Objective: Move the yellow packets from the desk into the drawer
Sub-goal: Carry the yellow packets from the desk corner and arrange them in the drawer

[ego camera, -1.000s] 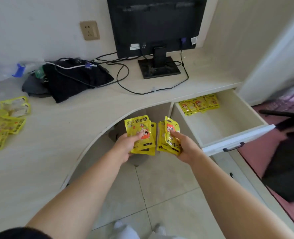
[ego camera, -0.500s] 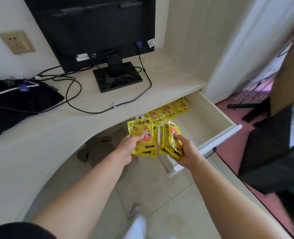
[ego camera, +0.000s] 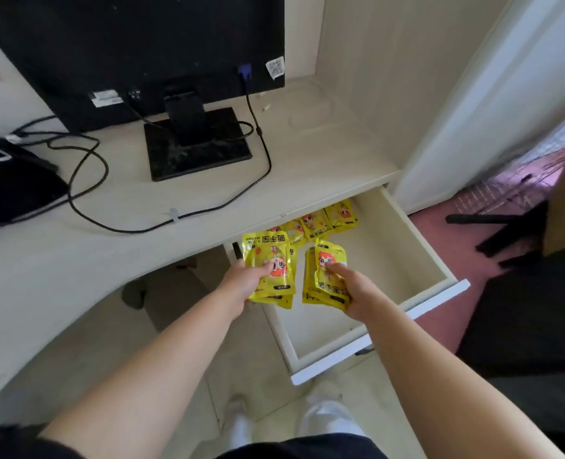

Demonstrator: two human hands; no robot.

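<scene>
My left hand [ego camera: 245, 282] grips a small stack of yellow packets [ego camera: 269, 261] with a cartoon face, held at the left edge of the open drawer [ego camera: 403, 250]. Over the drawer's inside, my right hand [ego camera: 357, 293] holds a second stack of yellow packets [ego camera: 327, 276]. Several more yellow packets [ego camera: 324, 220] lie in a row at the back of the drawer, partly under the desk's edge. The pale desk [ego camera: 75, 270] runs along the left and back.
A black monitor [ego camera: 135, 51] on a square stand [ego camera: 196, 144] sits on the desk, with black cables [ego camera: 89, 180] looping across the top. A dark bag [ego camera: 13, 190] lies at far left. A black chair [ego camera: 532, 313] stands right of the drawer. My feet [ego camera: 327, 415] are on the tiled floor.
Both hands have carried their packet stacks rightward, from below the desk's curve to over the open drawer. The view has swung right and closer, so the packets left on the desk are out of sight.
</scene>
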